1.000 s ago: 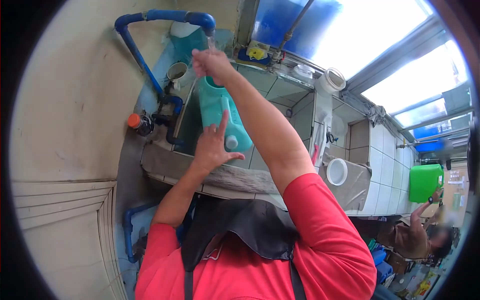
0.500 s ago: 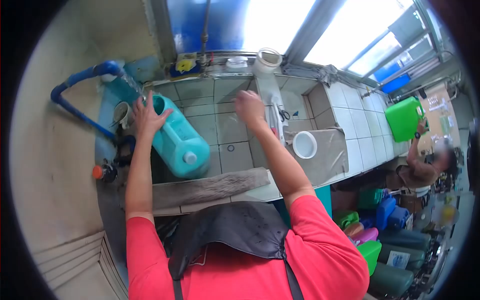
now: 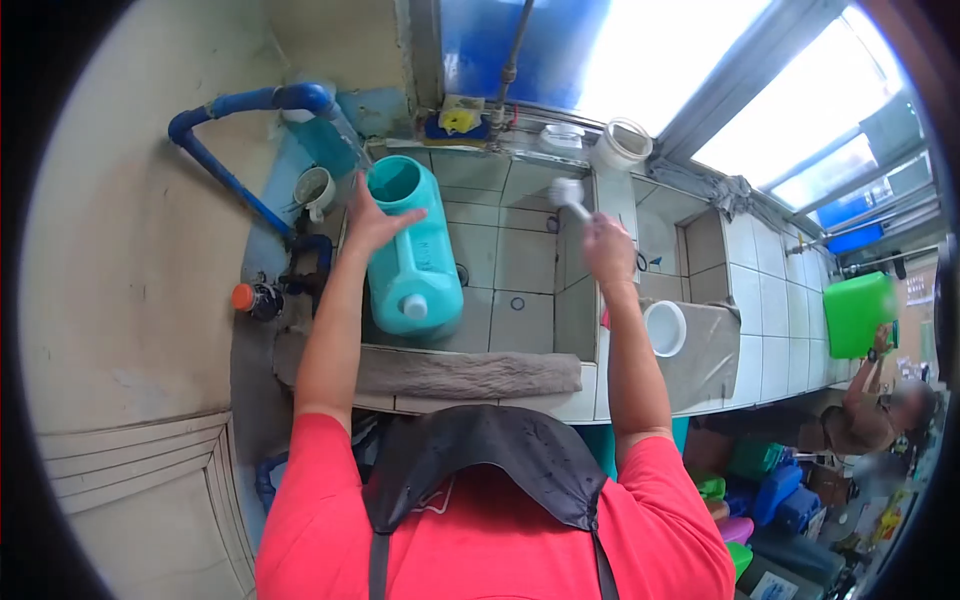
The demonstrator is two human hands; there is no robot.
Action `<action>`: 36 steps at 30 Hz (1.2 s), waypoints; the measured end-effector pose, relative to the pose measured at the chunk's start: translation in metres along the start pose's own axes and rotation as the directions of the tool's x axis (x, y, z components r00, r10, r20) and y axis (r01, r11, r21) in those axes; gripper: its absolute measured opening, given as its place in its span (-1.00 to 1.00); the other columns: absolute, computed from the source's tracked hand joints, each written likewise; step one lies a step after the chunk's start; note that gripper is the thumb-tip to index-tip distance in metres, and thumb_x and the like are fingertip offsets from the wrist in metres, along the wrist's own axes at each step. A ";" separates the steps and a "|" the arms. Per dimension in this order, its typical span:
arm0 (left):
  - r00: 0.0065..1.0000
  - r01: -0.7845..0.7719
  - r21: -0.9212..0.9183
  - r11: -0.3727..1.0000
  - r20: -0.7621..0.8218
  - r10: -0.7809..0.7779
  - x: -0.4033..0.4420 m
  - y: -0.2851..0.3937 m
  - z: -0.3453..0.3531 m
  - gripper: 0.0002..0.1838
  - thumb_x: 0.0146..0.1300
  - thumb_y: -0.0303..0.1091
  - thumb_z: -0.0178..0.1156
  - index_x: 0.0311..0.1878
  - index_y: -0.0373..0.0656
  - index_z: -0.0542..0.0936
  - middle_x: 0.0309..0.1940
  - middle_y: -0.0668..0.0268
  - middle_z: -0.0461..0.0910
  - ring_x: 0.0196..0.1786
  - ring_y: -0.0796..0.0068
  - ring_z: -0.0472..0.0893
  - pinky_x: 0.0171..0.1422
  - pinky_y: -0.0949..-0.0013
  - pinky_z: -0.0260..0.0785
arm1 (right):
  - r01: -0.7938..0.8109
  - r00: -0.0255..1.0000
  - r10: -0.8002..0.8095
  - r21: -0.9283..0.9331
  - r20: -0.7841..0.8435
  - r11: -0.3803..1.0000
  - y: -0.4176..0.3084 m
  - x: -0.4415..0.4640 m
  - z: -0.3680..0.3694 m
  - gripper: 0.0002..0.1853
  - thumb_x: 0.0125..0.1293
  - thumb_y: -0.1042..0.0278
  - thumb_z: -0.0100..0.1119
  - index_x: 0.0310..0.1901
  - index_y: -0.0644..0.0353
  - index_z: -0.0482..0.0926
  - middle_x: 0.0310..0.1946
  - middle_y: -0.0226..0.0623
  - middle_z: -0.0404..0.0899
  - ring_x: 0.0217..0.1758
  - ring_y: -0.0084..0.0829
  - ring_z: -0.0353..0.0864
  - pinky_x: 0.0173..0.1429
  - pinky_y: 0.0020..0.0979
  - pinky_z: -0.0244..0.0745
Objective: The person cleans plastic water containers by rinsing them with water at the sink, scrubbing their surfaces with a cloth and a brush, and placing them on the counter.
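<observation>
A turquoise plastic jug (image 3: 432, 262) stands tilted in the tiled sink (image 3: 520, 270), its wide mouth facing up and away from me. My left hand (image 3: 376, 226) grips the jug near its mouth, thumb across the top and the other fingers partly hidden behind the wall side. Over the sink's right wall, my right hand (image 3: 608, 246) is closed round the handle of a white long-handled brush (image 3: 568, 194). The brush's rounded head points up and left, somewhat blurred. Water runs from a blue pipe (image 3: 300, 98) beside the jug's mouth.
A white cup (image 3: 314, 188) stands left of the jug. On the right ledge sits a white round container (image 3: 665, 329) near a grey cloth (image 3: 705, 350). A rolled towel (image 3: 470, 373) lines the front edge. Another person (image 3: 862, 420) holds a green container (image 3: 858, 315) at far right.
My right hand, bare before, now has the white brush from the ledge. The left hand remains on the jug, which stands more upright. The view has shifted left.
</observation>
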State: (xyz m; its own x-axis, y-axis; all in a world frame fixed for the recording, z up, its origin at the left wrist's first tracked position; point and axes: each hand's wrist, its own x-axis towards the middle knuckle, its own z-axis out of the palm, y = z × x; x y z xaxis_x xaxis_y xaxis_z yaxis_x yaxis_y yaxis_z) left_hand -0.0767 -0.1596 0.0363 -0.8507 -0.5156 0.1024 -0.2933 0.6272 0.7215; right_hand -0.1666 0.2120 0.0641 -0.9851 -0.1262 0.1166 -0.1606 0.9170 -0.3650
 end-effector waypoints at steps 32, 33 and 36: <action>0.936 0.300 -0.310 0.902 -0.085 -0.341 -0.043 -0.021 0.032 0.44 -0.38 0.23 0.58 0.52 -0.12 -0.06 0.42 -0.15 0.11 0.47 -0.11 0.15 0.53 0.02 0.05 | 0.838 0.541 -0.794 -0.091 0.276 0.539 -0.330 0.045 0.059 -0.83 0.11 0.33 0.21 -0.31 0.16 0.72 -0.25 -0.08 0.72 -0.13 -0.11 0.74 -0.11 -0.17 0.65; 0.932 0.309 -0.313 0.898 -0.088 -0.351 -0.044 -0.020 0.030 0.44 -0.38 0.23 0.58 0.52 -0.12 -0.06 0.42 -0.15 0.11 0.47 -0.11 0.15 0.53 0.02 0.05 | 0.850 0.517 -0.783 -0.105 0.345 0.515 -0.339 0.037 0.046 -0.83 0.11 0.34 0.20 -0.31 0.17 0.72 -0.25 -0.11 0.73 -0.12 -0.13 0.74 -0.12 -0.18 0.65; 0.916 0.375 -0.262 0.889 -0.046 -0.400 -0.047 -0.019 0.031 0.44 -0.39 0.26 0.57 0.52 -0.14 -0.04 0.43 -0.14 0.10 0.48 -0.08 0.15 0.54 0.05 0.05 | 0.811 0.583 -0.724 -0.212 0.370 0.545 -0.352 0.030 0.020 -0.81 0.16 0.33 0.20 -0.23 0.08 0.75 -0.18 -0.19 0.74 -0.09 -0.26 0.75 -0.14 -0.27 0.62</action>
State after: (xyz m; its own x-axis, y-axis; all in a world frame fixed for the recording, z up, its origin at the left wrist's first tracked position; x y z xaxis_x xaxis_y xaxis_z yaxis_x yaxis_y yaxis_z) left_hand -0.0447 -0.1295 -0.0032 -0.6418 -0.7493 -0.1633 -0.4656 0.2115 0.8594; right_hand -0.1406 -0.1221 0.1771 -0.4803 -0.8770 -0.0097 -0.8739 0.4776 0.0911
